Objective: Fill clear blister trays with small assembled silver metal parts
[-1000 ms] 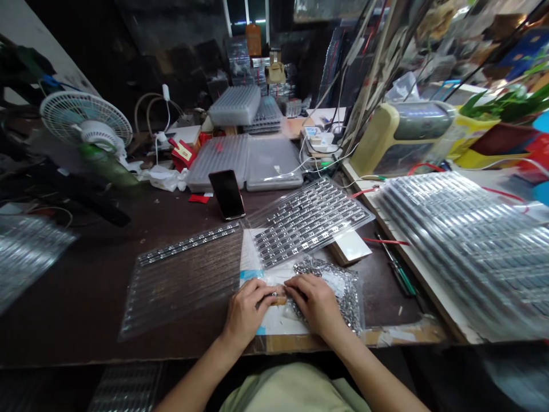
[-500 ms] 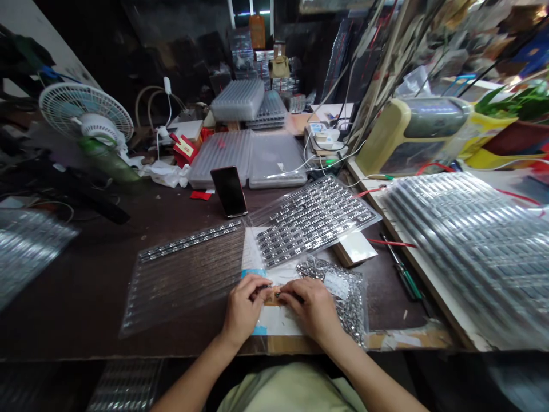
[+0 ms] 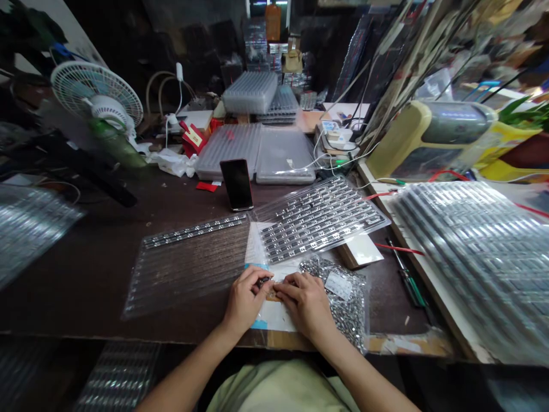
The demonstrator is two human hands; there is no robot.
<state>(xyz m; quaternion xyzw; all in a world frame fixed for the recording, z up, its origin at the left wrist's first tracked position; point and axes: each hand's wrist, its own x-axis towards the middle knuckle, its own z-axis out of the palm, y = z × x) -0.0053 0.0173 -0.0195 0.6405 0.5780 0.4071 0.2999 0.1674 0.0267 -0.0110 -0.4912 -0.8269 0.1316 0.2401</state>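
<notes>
- Dark brown bench, with a white paper sheet near its front edge, probably laid there as a pale working patch that small parts show up against.
- Left hand: the grip is nearly closed, thumb and forefinger pinching a small dark metal piece just above the sheet, seemingly for fine control.
- Right hand: fingertips bunched at a small orange-brown block on the sheet, perhaps steadying it; I cannot tell whether this grip has hold of anything.
- Clear bag of silvery metal parts, beside the right hand, presumably for short reaches.
- Clear ribbed plastic tray at the left, metal strips only along its far edge; a second clear tray, mostly filled, overlaps a white-topped box.
- Black upright phone behind the trays, likely angled for viewing.
</notes>
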